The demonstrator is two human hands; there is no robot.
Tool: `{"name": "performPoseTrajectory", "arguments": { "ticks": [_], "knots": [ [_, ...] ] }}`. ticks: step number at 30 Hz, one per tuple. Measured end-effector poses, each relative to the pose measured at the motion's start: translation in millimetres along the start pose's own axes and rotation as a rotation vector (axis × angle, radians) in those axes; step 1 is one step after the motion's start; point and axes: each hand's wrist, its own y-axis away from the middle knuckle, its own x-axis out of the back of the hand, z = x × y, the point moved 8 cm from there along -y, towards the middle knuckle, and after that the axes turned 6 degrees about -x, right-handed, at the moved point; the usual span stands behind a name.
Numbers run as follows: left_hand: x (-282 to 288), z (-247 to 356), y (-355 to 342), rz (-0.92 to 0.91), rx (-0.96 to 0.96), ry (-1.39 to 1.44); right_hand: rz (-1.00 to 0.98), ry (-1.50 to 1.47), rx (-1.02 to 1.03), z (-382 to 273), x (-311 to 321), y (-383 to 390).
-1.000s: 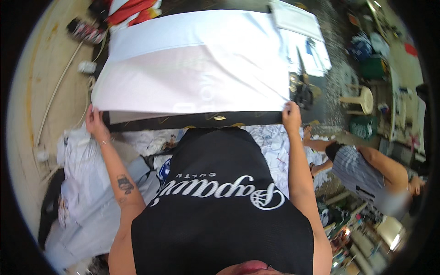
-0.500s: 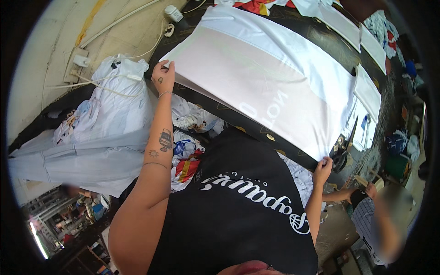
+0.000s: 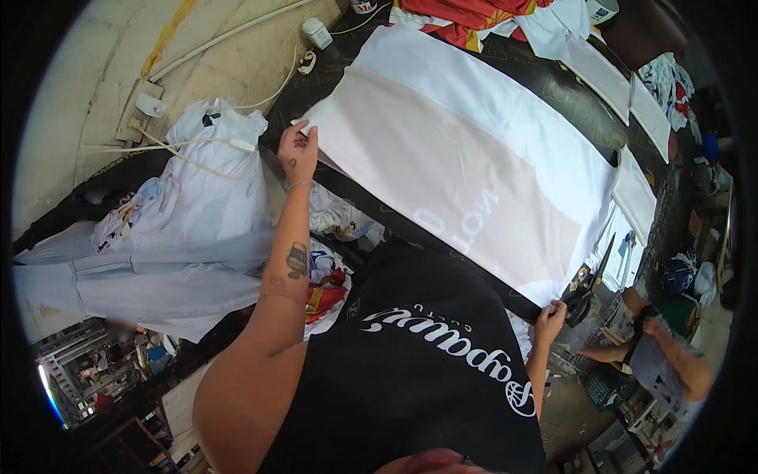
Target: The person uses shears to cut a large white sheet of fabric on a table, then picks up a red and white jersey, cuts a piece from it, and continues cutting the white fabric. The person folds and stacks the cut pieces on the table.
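A large white sheet of fabric (image 3: 466, 150) lies spread over a dark table (image 3: 371, 209), with a pinkish band and pale letters along its near half. My left hand (image 3: 298, 148) pinches the sheet's near left corner. My right hand (image 3: 550, 313) grips the near right corner at the table's edge. Black scissors (image 3: 586, 282) lie on the table just beyond my right hand.
White and grey garments (image 3: 197, 197) are piled to my left, with cables and a wall socket (image 3: 142, 107) behind. Red and white cloth (image 3: 474, 20) lies at the table's far end, with white pieces (image 3: 632, 189) at the right. Another person (image 3: 671, 359) crouches at lower right.
The view has swung left, so the table now runs diagonally. Both hands still hold the sheet's near corners, and the sheet lies flatter on the table.
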Motion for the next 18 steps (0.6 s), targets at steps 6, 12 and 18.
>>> {"name": "performPoseTrajectory", "arguments": {
  "ticks": [6,12,18],
  "knots": [
    [1.1,-22.3,18.8,-0.100,0.119,-0.226,0.005,0.032,0.030,-1.8,0.9,-0.4],
    [-7.5,-32.5,31.7,-0.073,0.000,-0.433,-0.076,0.121,-0.097,-6.0,-0.8,-4.1],
    [-33.2,28.2,36.2,-0.339,-0.250,-0.461,0.055,0.368,0.476,-94.4,0.2,23.8]
  ]
}}
